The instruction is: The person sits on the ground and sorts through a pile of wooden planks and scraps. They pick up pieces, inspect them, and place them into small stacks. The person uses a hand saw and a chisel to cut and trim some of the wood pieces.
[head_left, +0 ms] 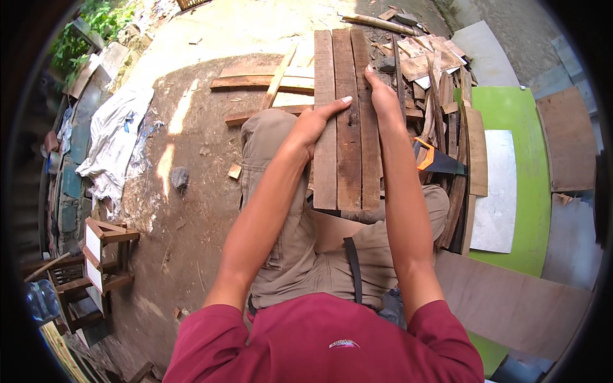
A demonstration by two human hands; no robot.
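Three narrow wooden boards (pixel 347 147) lie side by side above my lap, their long sides touching. My left hand (pixel 314 126) grips the left edge, its thumb lying across the top onto the middle board. On the opposite edge, my right hand (pixel 385 99) presses against the right board with its thumb pointing up along it. The fingers of both hands are mostly hidden beneath or behind the wood. The boards look rough and brown, with darker stains on the middle one.
A handsaw (pixel 440 159) with an orange and black handle rests right of my knee, near scrap wood (pixel 440 64). Longer beams (pixel 268 82) lie ahead. A green panel (pixel 530 172) is at right; a white cloth (pixel 118 137) and a small wooden frame (pixel 96 258) are at left.
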